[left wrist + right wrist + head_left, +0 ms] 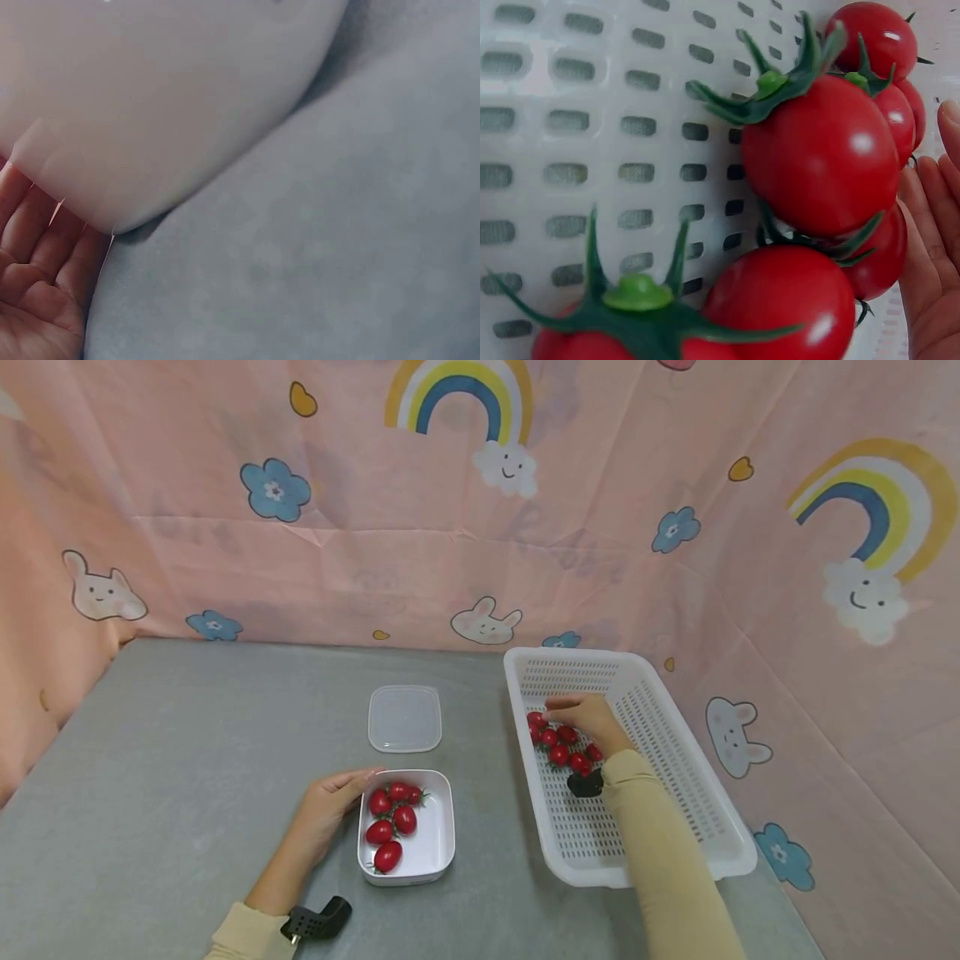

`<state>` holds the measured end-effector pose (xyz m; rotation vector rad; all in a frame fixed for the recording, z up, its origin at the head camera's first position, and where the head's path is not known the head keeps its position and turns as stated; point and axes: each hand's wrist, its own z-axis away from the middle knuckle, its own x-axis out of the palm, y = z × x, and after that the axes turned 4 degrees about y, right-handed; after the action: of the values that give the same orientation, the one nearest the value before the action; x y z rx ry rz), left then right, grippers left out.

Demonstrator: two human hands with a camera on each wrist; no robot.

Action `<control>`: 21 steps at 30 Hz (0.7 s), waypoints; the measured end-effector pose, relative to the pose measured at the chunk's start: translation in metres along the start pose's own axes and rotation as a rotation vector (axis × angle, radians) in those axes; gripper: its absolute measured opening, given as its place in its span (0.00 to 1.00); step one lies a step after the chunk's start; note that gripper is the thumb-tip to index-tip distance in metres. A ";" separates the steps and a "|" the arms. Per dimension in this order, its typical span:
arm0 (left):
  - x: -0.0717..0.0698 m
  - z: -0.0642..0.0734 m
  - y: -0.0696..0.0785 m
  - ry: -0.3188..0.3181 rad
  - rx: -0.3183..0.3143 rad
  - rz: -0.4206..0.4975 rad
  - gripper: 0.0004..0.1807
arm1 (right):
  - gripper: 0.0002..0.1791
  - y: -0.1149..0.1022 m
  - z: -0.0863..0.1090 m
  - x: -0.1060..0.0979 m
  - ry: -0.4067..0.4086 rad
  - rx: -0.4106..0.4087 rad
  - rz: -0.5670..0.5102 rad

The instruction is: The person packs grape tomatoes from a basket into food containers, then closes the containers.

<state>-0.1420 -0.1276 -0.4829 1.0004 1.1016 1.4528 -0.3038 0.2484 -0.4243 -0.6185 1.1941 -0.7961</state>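
Cloth [360,560] printed with rainbows, smiling clouds, rabbits, flowers and hearts hangs behind and to the right of the grey counter [187,777]. On the counter stands a white, rounded-square box [435,835], open at the top, with six small red tomatoes [405,819] grouped toward its left side and bare white floor at its right. Just behind the box lies a translucent lid [405,720], flat on the counter. To the right stands a long white basket [585,870] with slotted floor and walls, set at a slant; more tomatoes [559,755] lie clustered in its left half, touching one another, and the right wrist view shows green, star-shaped leaves [637,292] on several of them. The person's left grip [330,806] holds the box at its back left corner, fingers bent round the wall, their tips hidden behind it in the left wrist view. The right grip [592,718] is down inside the basket, over the far edge of the cluster, fingertips right at the leftmost tomato; I cannot tell whether they are closed on it or only beside it. The right wrist view has the fingers next to the tomatoes, partly out of frame. Both arms wear pale yellow sleeves [667,843], and a black wrist device [322,920] sits at the left cuff.
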 end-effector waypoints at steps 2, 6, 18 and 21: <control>0.000 0.000 0.000 -0.002 0.000 0.001 0.19 | 0.27 0.000 0.000 0.001 -0.001 0.012 0.009; -0.001 0.000 0.001 -0.005 -0.002 -0.007 0.19 | 0.27 0.002 -0.002 0.003 -0.012 0.037 0.030; 0.000 0.000 0.001 0.000 0.000 0.006 0.19 | 0.26 0.002 -0.006 0.009 -0.010 0.038 0.086; 0.000 0.000 0.001 -0.005 0.000 0.002 0.20 | 0.27 -0.003 -0.003 0.002 0.016 0.054 0.049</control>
<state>-0.1418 -0.1281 -0.4821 1.0052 1.0974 1.4511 -0.3068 0.2452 -0.4235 -0.5378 1.1941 -0.7899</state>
